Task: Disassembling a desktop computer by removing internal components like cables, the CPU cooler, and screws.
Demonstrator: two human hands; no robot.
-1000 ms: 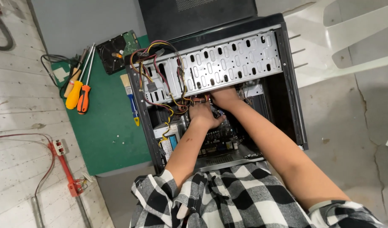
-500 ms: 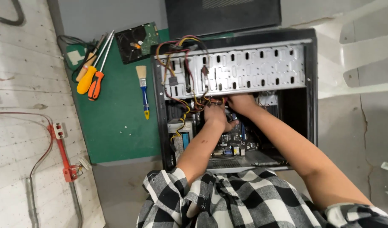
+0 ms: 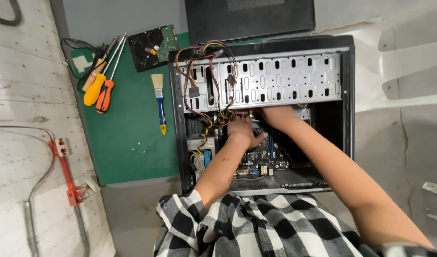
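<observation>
Both hands are reaching inside the open computer case [image 3: 348, 95], lying on its side so the motherboard [image 3: 263, 159] is facing up. Left hand [image 3: 242, 133] is curling loosely over the board, fingers half bent; can't tell if it's gripping anything. Right hand [image 3: 275, 115] is tucking under the drive cage [image 3: 275, 81], fingers hidden. Screwdrivers [image 3: 100, 88], brush [image 3: 159, 102] and hard drive [image 3: 152, 47] are sitting on the green mat [image 3: 128, 143], within reach.
</observation>
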